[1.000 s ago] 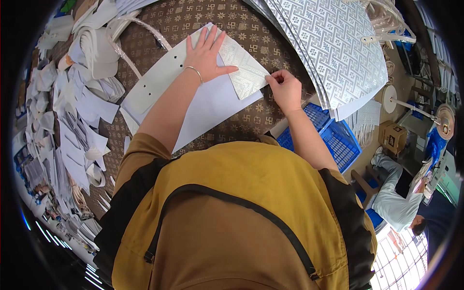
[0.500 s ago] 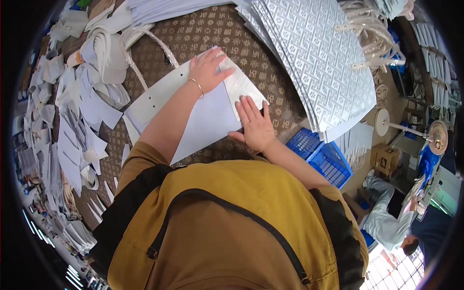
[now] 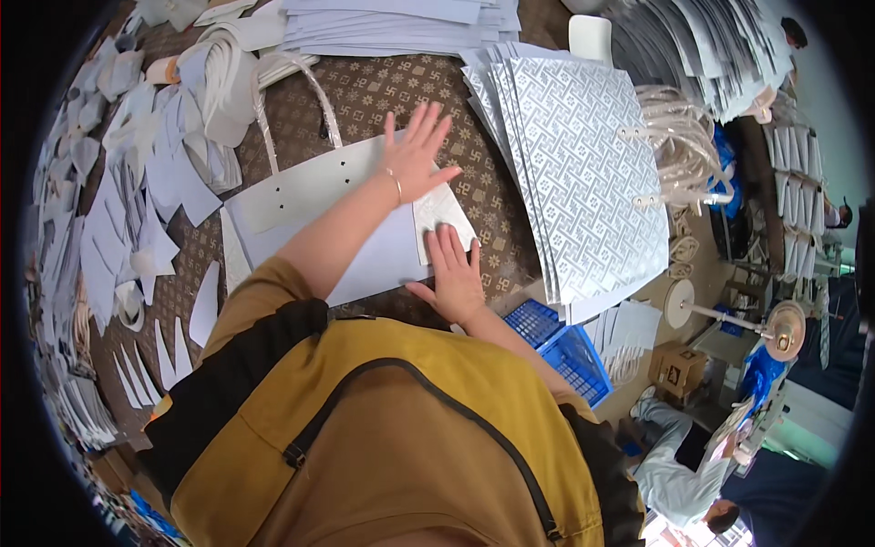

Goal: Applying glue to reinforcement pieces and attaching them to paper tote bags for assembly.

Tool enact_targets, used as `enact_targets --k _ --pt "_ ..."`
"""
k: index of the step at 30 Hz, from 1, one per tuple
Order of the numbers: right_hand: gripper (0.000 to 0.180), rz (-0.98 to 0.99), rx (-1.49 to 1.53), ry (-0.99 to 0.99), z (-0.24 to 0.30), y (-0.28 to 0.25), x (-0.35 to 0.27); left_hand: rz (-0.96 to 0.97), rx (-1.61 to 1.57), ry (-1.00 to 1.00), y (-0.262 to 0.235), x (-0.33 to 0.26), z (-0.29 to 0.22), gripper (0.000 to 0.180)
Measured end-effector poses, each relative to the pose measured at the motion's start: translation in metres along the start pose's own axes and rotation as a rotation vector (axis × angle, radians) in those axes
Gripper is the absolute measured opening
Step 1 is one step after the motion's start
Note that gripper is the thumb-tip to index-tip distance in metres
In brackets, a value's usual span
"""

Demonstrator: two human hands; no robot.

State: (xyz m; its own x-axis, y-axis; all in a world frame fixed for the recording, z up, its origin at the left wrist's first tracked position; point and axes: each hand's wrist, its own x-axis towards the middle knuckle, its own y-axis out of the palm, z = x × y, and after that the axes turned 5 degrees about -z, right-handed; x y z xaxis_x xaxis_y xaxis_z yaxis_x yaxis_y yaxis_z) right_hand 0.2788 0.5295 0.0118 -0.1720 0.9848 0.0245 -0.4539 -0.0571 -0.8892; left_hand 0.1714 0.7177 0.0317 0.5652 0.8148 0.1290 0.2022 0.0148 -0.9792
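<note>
Both hands are pressed flat, fingers spread, gripping nothing: the left hand is laid on the upper edge of a flattened white paper bag, and the right hand on its folded, patterned end. The bag is spread on the brown patterned tabletop, beside a stack of silver patterned bags.

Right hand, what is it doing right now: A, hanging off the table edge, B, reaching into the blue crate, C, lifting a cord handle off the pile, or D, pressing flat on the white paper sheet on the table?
D: the right hand lies palm down, fingers spread, on the white paper sheet, with the left hand flat farther up it.
</note>
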Motion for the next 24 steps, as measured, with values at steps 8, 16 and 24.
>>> enact_targets --k 8,16,24 --pt "0.056 -0.370 0.220 0.028 -0.028 -0.014 -0.030 0.167 -0.158 0.203 0.017 -0.069 -0.020 0.072" --pt "0.027 -0.189 0.224 -0.056 0.010 -0.031 0.053 -0.082 -0.252 -0.180 -0.022 -0.197 0.034 0.063" --pt "0.031 0.035 0.046 -0.252 0.124 0.030 0.209 -0.401 0.073 -0.648 -0.049 -0.273 0.118 0.062"
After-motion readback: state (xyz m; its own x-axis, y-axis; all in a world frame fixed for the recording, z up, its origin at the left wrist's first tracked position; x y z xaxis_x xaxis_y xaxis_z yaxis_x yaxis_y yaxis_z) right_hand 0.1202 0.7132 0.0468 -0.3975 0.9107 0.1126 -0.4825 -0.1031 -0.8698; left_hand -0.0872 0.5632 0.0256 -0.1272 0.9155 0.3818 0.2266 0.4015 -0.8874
